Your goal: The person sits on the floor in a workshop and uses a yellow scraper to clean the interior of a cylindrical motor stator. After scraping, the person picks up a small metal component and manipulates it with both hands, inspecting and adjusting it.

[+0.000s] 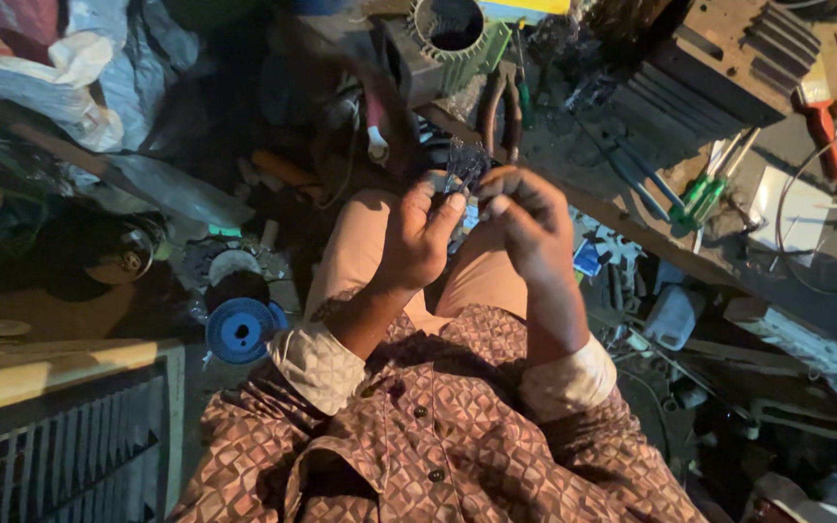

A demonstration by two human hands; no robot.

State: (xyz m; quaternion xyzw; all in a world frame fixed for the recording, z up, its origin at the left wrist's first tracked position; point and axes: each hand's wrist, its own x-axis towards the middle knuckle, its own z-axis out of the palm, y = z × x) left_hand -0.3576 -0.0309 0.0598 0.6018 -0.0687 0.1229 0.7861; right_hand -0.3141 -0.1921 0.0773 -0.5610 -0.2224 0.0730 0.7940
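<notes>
the person sat with both hands raised over the knees, close together, so the work stayed near the eyes and away from the crowded bench. the left hand (420, 237) and the right hand (527, 221) were both closed by their fingertips on a small dark tangle of wire (467, 163), which stood up between them just above the thumbs; it was too blurred to tell its exact shape. each hand pinched one side, probably to keep the thin strands steady while the fingers worked on them.

below the left arm, a blue spool (241, 329) lay on the floor, within easy reach. on the bench (632, 228) to the right, well apart from the hands, two green-handled screwdrivers (704, 194) lay side by side, and pliers (502, 111) rested near a green ribbed motor housing (449, 34).
</notes>
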